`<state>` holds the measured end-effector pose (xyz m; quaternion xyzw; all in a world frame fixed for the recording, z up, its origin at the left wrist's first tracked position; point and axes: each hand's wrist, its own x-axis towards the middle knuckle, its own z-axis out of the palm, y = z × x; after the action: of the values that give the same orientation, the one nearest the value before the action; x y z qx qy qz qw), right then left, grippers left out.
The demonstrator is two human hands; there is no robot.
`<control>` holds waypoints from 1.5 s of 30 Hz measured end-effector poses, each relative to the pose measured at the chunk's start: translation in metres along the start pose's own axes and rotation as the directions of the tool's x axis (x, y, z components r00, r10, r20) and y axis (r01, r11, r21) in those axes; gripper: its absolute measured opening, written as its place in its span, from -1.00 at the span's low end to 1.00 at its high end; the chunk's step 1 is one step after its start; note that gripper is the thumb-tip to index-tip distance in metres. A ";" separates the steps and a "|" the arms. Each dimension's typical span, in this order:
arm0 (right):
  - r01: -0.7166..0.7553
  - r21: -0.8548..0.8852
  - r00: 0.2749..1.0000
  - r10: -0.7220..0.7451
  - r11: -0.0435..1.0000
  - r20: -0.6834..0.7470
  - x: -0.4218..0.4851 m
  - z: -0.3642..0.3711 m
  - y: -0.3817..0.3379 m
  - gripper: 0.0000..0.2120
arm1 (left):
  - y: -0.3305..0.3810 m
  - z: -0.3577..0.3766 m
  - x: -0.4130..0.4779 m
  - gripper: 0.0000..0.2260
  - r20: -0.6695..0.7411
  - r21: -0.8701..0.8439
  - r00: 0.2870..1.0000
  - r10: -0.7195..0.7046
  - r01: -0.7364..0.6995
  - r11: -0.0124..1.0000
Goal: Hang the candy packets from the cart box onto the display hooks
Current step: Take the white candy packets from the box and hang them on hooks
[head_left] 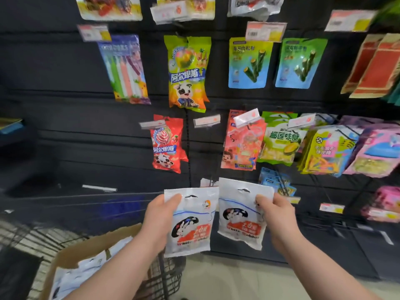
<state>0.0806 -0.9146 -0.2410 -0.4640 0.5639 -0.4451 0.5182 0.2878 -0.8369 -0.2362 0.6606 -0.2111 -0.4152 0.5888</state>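
While each hand pinches one white packet by a top corner, both packets hang low in front of the dark wall, side by side. The left hand [161, 215] holds the left packet [190, 226], and the right hand [279, 215] holds the right packet [241, 217]. The hole at each top is small. With no hand free to help, a packet could miss its hook and drop. A white tag [205, 182] just behind may block the way. Blue packets [276, 184] hang close on the right. More packets wait in the box [91, 245], near left.

Two white packets [191, 224] [241, 215], two hands [160, 219] [279, 217] — one cardboard box [91, 247].
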 end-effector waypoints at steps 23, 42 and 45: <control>0.065 0.010 0.998 -0.065 0.998 -0.015 0.180 0.120 -0.009 -0.84 | 0.005 0.024 0.209 -0.93 0.034 -0.036 0.999 -0.015 0.017 0.999; 0.331 0.117 0.940 -0.338 0.937 0.049 0.296 0.181 -0.006 -0.91 | -0.006 0.068 0.308 -0.92 -0.006 -0.184 0.989 0.144 -0.143 0.972; 0.326 0.100 0.944 -0.330 0.940 0.016 0.304 0.186 -0.007 -0.90 | -0.006 0.073 0.311 -0.95 -0.006 -0.189 0.989 0.148 -0.147 0.971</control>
<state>0.2571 -1.2193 -0.2985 -0.5330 0.4482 -0.5443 0.4677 0.4044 -1.1191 -0.3322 0.5827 -0.2216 -0.3909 0.6771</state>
